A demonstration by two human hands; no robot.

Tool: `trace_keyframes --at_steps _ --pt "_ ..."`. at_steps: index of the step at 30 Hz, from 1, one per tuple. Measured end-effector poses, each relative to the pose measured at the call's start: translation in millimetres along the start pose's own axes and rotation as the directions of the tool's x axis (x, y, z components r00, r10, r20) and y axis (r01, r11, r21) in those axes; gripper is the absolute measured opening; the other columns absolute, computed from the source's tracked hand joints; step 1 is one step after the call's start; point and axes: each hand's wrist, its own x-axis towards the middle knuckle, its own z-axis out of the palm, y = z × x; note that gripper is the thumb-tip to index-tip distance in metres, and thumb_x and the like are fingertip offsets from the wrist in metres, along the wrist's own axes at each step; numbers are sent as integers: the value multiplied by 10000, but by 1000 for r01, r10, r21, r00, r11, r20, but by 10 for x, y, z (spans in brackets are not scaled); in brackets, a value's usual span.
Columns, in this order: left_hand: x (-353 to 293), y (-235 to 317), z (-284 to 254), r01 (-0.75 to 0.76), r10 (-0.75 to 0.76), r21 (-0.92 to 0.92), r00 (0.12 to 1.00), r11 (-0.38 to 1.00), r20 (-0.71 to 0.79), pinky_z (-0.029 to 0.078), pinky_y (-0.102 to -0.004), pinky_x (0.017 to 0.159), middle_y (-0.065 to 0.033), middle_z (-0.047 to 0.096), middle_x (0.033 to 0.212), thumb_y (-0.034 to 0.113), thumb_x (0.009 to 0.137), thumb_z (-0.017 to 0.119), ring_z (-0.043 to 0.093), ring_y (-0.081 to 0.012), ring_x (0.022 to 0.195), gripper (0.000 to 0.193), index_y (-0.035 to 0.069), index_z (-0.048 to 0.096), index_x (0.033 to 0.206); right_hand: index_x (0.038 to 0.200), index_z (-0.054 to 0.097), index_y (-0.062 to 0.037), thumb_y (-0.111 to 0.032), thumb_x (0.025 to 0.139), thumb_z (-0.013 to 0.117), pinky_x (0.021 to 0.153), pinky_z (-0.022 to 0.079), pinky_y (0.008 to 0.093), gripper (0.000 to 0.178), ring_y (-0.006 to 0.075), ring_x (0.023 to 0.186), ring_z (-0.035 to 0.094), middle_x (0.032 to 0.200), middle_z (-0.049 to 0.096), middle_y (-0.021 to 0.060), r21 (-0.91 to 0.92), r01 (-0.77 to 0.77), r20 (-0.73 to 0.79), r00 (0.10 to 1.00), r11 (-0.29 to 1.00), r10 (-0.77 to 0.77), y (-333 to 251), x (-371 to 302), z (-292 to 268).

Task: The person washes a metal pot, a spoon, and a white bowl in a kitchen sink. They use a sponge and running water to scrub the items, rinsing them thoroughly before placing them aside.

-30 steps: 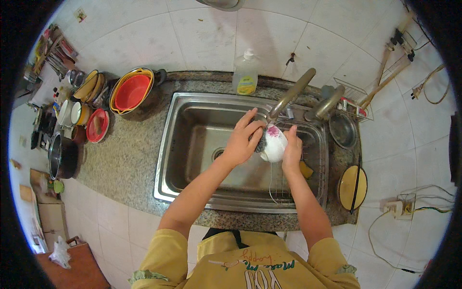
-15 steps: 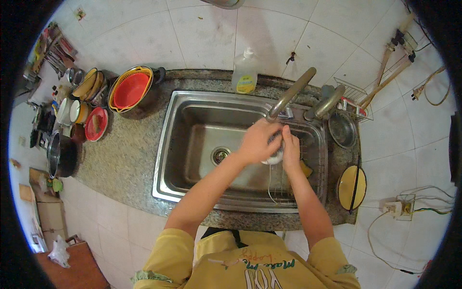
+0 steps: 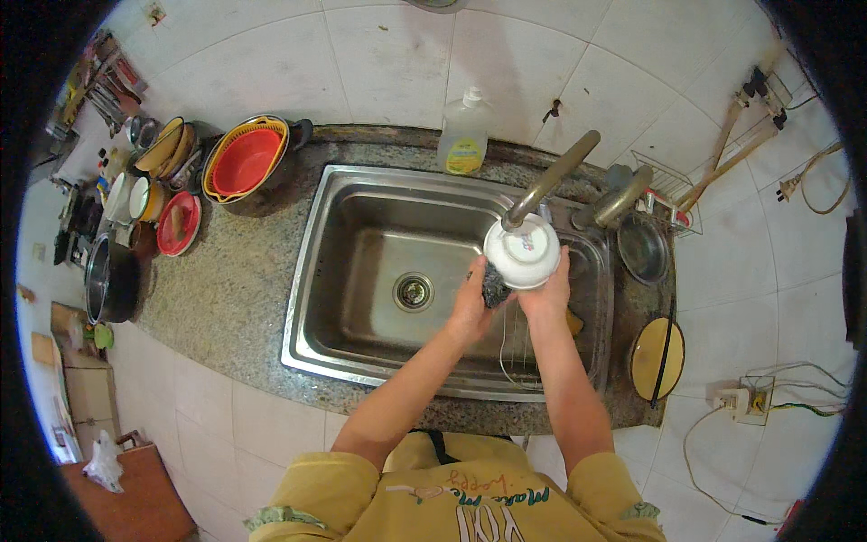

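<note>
A white bowl [image 3: 525, 256] is held bottom up under the faucet spout [image 3: 553, 179], over the right part of the steel sink [image 3: 304, 298]. My right hand [image 3: 547, 294] grips the bowl's right and near side, its fingers partly hidden beneath it. At the bowl's left edge, my left hand [image 3: 471, 303] is closed around a dark grey scouring pad [image 3: 495, 286]. The pad rests close against the bowl's side. Below my hands a wire rack [image 3: 521, 352] lies in the sink, and a bit of a yellow sponge [image 3: 574, 322] shows beside my right wrist.
A soap bottle [image 3: 465, 134] stands behind the sink. Nested red and yellow baskets [image 3: 246, 163] in a pot, a red plate [image 3: 179, 223] and a black pot [image 3: 112, 278] sit on the left counter. At right are a metal bowl [image 3: 643, 248] and a yellow lid [image 3: 657, 359].
The bowl has turned so that its underside faces up. My left hand has moved off its top to the left side, and the dark pad has come into sight.
</note>
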Motion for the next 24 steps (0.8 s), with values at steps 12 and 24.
trace_keyframes --at_steps 12,24 --pt "376 697 -58 72 -46 -65 941 995 335 394 -340 867 -146 553 1031 239 824 389 530 -238 959 368 -14 482 1075 977 517 27 -191 845 478 729 447 303 257 176 834 556 940 567 87 -325 42 113 994 945 -5 18 -231 75" --pt "-131 643 298 -654 243 607 564 -452 789 207 -418 991 -169 312 1285 206 794 470 307 -341 1165 480 38 347 1227 1037 470 -15 -199 868 433 826 412 323 253 187 979 495 1053 517 81 -192 -12 59 998 981 24 46 -15 -36"
